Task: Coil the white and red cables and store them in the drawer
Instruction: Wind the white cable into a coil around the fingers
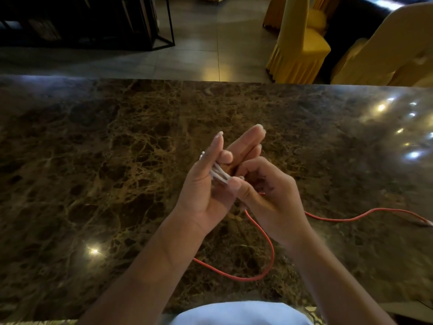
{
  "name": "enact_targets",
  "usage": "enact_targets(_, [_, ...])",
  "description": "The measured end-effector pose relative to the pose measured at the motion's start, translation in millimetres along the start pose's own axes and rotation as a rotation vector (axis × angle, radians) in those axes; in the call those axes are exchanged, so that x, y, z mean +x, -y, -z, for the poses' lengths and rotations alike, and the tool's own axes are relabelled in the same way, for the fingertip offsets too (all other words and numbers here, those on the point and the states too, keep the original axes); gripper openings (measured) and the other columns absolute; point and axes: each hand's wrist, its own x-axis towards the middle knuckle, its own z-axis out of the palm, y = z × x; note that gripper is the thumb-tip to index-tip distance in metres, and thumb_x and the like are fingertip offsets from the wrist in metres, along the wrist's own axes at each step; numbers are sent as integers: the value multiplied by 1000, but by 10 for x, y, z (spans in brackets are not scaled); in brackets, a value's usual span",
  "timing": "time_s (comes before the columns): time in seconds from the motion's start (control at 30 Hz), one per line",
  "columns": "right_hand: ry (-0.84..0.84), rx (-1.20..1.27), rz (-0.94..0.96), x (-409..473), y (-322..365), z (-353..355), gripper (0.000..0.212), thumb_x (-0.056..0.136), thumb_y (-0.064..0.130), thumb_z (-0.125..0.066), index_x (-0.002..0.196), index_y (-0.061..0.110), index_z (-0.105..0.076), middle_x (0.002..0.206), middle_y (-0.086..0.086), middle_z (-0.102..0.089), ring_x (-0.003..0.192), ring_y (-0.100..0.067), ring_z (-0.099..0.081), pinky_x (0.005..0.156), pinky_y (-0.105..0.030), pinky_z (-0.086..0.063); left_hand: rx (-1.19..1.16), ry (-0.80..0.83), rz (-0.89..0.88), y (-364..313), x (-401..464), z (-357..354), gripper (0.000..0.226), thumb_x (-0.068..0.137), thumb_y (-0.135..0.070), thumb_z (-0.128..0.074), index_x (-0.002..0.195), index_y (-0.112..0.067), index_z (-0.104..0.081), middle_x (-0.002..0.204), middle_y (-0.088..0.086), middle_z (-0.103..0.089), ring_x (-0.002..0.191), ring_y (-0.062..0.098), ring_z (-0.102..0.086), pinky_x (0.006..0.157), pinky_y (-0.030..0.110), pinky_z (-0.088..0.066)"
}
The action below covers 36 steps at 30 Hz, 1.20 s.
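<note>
— Winding away at the white cable [219,175], that's the picture: several white strands run across the left hand [210,181], stretched from its first finger back toward the thumb side, and the left fingers [248,141] stand fairly straight and spread, serving as the frame for the coil.

— And the right hand [267,193]?

— Curled in tight against the left palm, its fingertips pinching the white strands where they bunch together near the left thumb. Both hands hang above the counter [93,160], touching each other.

— So where's the red cable [262,261] in all this?

— Lying loose on the counter, directly beneath and nearer the body than the hands. One loop curves under the wrists toward the left forearm, then the line runs out long to the right, ending at a plug [425,222] near the right edge. A bit of red shows just by the right hand's palm, though I can't tell whether it is held.

— Whose reach, then?

— My call is the right hand; the long axis trails off that side. No drawer shows in this view, so storing looks some way off.
</note>
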Motion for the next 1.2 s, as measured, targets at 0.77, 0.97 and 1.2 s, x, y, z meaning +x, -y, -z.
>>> enact_targets(0.77, [-253,-617,306,599,-209,83,39,109,33,-49,76,14,-58,72,7,-51,60,-11,-45,55,-31,-40,-9,490,462,368,-281,-76,56,108,-49,-41,147,-12,-55,99,2,-82,90,16,-78,79,28,-60])
enact_targets(0.97, [-287,-648,400,833,-120,-9,39,108,31,-50,76,10,-59,69,11,-47,56,-9,-44,50,-32,-40,0,459,621,277,-167,-68,57,98,-33,-63,144,0,-54,124,23,-68,110,34,-71,89,32,-62])
enact_targets(1.2, [-154,-751,192,686,-468,265,34,110,39,-46,83,19,-54,72,11,-52,61,-14,-50,57,-45,-48,13,476,255,-104,-100,-47,31,100,-18,-61,128,-7,-69,113,16,-76,109,44,-63,89,30,-60])
